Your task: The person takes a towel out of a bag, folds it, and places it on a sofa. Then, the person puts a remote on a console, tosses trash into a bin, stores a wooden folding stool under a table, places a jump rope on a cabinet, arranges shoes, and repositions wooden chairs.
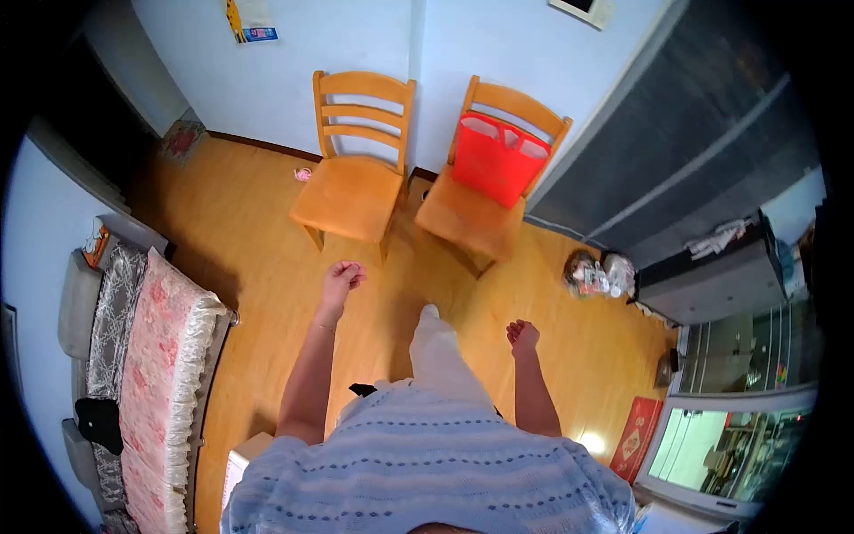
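Both my arms reach forward over the wooden floor. My left hand (341, 283) has its fingers curled closed, in front of a wooden chair (350, 198); whether anything is inside the fingers is too small to tell. On the other side, my right hand (523, 335) is also closed, with curled fingers and nothing visible in it. A second wooden chair (467, 219) carries a red bag (498, 162) leaning on its backrest. Neither hand touches a chair.
A sofa with a pink floral cover (160, 356) lines the left side. Plastic bags (598, 274) lie on the floor by a dark cabinet (712, 283) at right. A red mat (637, 438) lies near the glass door. A small pink item (302, 174) is beside the left chair.
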The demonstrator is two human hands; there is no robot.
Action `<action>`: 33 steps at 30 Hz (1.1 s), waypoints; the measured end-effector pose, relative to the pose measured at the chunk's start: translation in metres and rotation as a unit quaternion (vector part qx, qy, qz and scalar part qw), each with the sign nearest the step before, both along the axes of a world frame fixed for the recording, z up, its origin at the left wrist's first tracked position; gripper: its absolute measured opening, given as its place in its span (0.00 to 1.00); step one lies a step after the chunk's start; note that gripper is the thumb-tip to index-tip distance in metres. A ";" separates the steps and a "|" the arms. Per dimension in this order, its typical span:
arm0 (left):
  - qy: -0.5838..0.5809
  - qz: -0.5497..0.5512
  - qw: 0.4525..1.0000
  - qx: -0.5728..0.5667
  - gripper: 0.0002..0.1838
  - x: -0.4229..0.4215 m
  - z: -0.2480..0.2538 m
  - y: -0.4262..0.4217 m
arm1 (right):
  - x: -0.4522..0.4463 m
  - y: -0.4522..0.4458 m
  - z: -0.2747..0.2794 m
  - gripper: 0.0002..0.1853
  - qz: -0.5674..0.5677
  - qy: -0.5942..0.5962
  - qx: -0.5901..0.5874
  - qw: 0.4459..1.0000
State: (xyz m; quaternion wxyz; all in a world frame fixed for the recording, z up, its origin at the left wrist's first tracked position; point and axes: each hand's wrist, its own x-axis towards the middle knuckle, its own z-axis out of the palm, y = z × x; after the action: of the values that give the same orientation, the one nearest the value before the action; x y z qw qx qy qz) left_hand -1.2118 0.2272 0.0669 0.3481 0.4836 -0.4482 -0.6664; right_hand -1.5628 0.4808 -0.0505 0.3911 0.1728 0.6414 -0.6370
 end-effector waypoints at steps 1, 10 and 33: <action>-0.009 0.011 1.000 0.007 0.05 -0.004 0.000 -0.021 | -0.010 -0.022 -0.003 0.11 -0.002 0.004 0.015 1.000; 0.004 0.063 0.994 -0.088 0.05 -0.033 0.050 -0.167 | -0.065 -0.295 0.043 0.09 0.175 0.104 -0.065 0.977; -0.368 -0.231 0.756 -0.489 0.14 -0.101 0.018 -0.662 | 0.032 -0.668 0.107 0.17 0.183 0.377 -0.045 0.907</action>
State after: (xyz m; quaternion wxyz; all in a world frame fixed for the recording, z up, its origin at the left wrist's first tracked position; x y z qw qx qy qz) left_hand -1.3131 -0.4345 0.0845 0.1803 0.3371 -0.9049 -0.1870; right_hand -1.5312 -0.1873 0.0561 0.2375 -0.2187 0.7320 -0.5999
